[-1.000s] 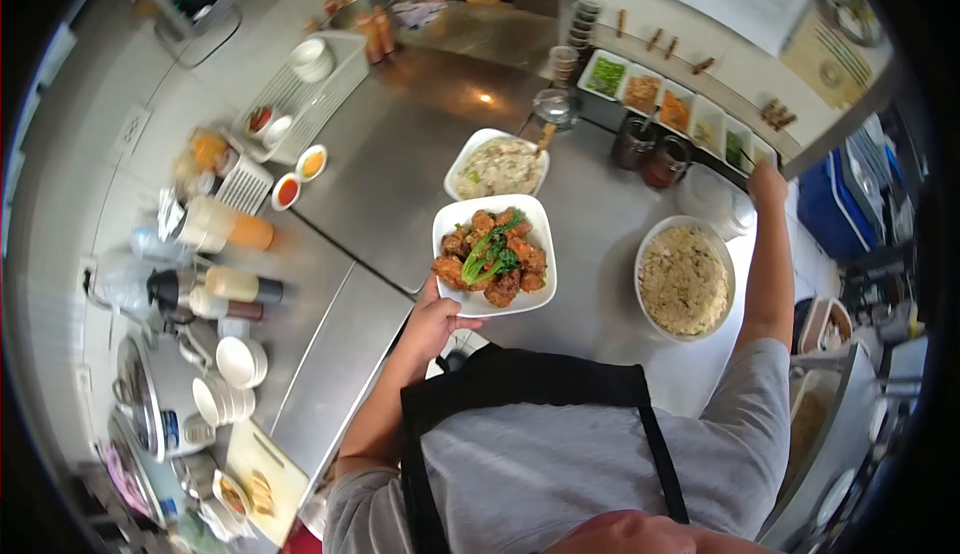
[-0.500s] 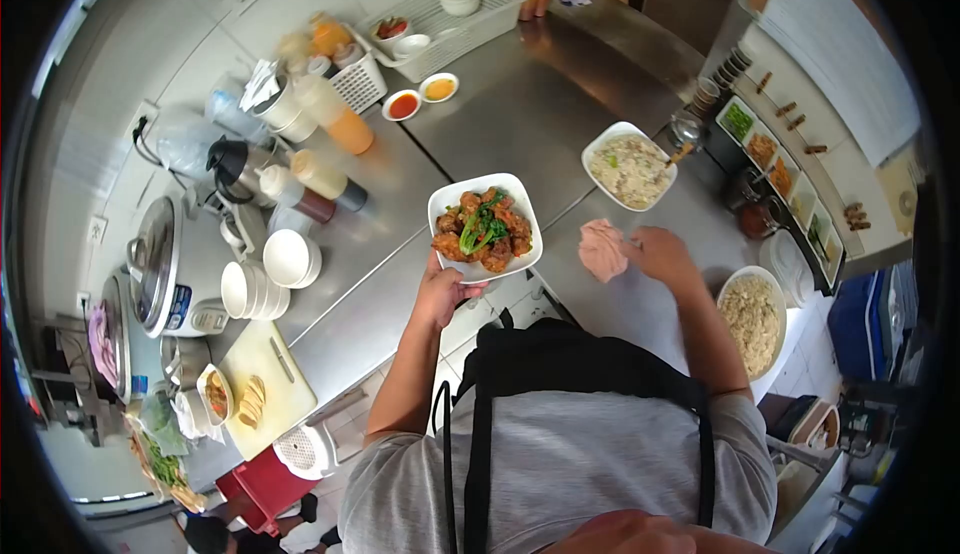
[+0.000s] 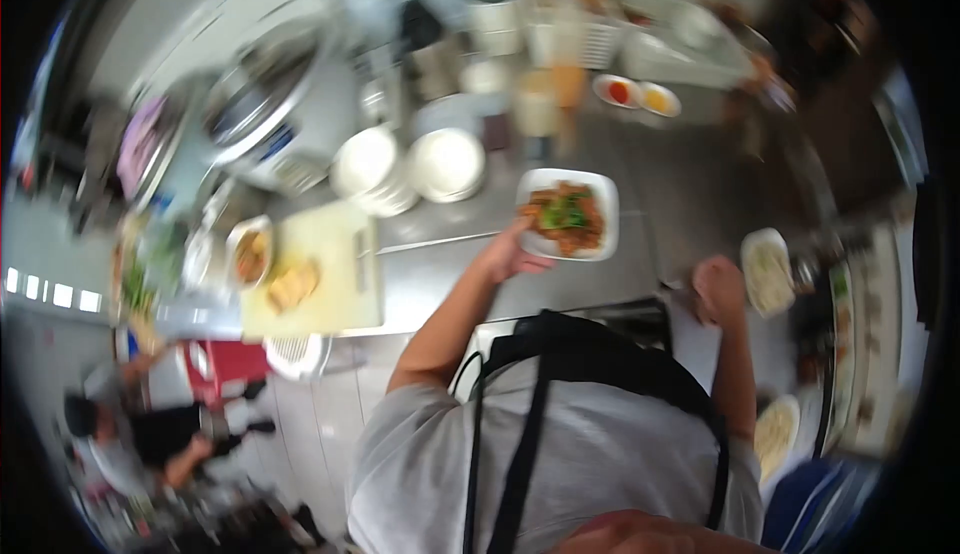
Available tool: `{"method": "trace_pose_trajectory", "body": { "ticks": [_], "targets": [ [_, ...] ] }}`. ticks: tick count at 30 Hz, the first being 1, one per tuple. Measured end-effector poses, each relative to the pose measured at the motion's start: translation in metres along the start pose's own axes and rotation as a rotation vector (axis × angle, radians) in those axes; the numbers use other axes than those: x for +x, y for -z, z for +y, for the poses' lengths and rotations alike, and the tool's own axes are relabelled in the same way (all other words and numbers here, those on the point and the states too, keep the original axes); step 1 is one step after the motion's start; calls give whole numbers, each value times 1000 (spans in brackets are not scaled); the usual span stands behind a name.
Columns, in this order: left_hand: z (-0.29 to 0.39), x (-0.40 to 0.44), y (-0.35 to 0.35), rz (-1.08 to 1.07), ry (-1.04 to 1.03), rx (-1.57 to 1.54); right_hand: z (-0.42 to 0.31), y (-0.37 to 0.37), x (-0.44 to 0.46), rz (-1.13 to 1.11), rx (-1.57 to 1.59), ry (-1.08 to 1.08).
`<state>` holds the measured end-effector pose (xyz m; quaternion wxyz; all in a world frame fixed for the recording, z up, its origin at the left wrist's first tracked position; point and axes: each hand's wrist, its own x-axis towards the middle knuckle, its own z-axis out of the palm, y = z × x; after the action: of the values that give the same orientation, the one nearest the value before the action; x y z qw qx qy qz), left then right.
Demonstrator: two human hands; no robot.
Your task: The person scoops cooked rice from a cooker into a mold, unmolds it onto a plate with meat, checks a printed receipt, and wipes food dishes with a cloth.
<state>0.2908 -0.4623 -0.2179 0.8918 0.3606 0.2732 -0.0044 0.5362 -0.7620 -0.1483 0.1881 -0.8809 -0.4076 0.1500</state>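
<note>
My left hand (image 3: 512,254) grips the near-left edge of a white square bowl (image 3: 612,216), with its thumb near the rim. The bowl holds browned, glazed pieces of food (image 3: 578,237) with green leaves on top. It is held above the steel counter, close to its front edge. My right hand (image 3: 718,289) is closed in a fist over the counter on the right, apart from the bowl. Whatever the fist may hold is hidden and blurred. To its right stands a white dish of pale rice-like food (image 3: 768,272).
Stacked white bowls (image 3: 447,164), sauce bottles (image 3: 538,109) and two small sauce dishes (image 3: 658,100) stand along the back. At left lies a cutting board (image 3: 345,279) with sliced food, beside large cookers (image 3: 262,104). A person (image 3: 150,429) is at lower left.
The view has swung left and is blurred. My left hand still holds the bowl. The pink cloth by my right hand no longer shows, and that hand is now more tightly closed.
</note>
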Motion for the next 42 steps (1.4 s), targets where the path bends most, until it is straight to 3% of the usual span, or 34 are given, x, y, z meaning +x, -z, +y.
{"method": "trace_pose_trajectory", "body": {
  "ticks": [1, 4, 7, 8, 13, 15, 16, 20, 26, 28, 29, 30, 34, 40, 42],
  "targets": [
    [1, -3, 1, 31, 10, 20, 5, -8, 10, 10, 661, -203],
    [-2, -1, 4, 45, -48, 121, 14, -32, 47, 204, 471, -122],
    [0, -3, 1, 36, -84, 142, 23, -53, 75, 239, 641, -32],
    [2, -3, 2, 67, -90, 141, -23, -46, 71, 240, 691, -86],
    [2, -4, 1, 30, -91, 166, -118, -22, 71, 22, 1084, -228],
    [4, -3, -2, 37, -88, 170, -85, -40, 98, -18, 941, -87],
    [4, -3, -4, 43, -96, 163, -126, -18, 89, -67, 1088, -130],
    [6, -6, -13, 124, -92, 197, -114, -43, 130, 27, 788, -27],
    [-10, 5, -2, 142, -201, 275, -142, -66, 151, -140, 771, -93],
    [-7, -3, -11, 163, -313, 370, -120, -96, 167, 15, 425, 127],
    [-4, -6, -15, 198, -269, 315, -122, -89, 165, 56, 154, 307],
    [1, -10, -23, 203, -242, 287, -132, -68, 160, -24, -186, 416],
    [-11, -4, -18, 241, -231, 271, -124, -65, 143, 1, -229, 414],
    [18, -15, 8, 49, 60, 318, -118, -62, 136, -30, -158, 416],
    [37, 3, 17, 144, -21, 427, -119, -63, 137, -36, -156, 455]
  ]
}}
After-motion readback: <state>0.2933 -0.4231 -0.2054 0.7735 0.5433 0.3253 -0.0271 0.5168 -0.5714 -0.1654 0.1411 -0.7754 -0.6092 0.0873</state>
